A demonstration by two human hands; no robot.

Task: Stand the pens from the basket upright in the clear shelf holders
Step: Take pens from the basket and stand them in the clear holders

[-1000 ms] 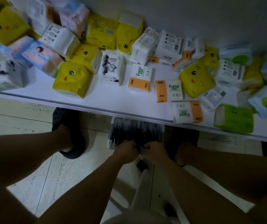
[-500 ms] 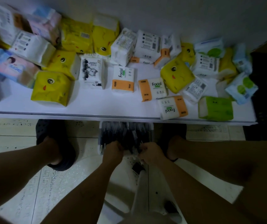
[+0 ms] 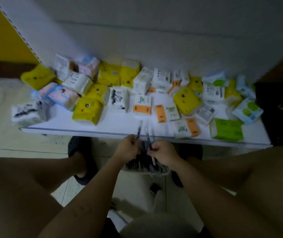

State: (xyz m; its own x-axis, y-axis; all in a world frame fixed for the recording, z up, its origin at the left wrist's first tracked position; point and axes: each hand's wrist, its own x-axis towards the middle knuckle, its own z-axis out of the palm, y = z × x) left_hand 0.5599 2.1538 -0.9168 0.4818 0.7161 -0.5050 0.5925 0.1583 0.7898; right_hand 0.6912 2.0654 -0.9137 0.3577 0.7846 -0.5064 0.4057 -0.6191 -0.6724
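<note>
Below the white shelf (image 3: 120, 122) edge, between the person's feet: basket (image 3: 161, 172) of dark pens on the floor. Observed: left hand (image 3: 128, 149) pinches one pen (image 3: 139, 128), angled up toward the shelf; right hand (image 3: 164, 155) pinches a second pen (image 3: 148, 139). Both are held just above the basket. Step, by my reading: pickup. Clear holders not in view; shelf shows tissue packs (image 3: 86, 109). Next move calls for finding the holders and carrying each pen over upright.
</note>
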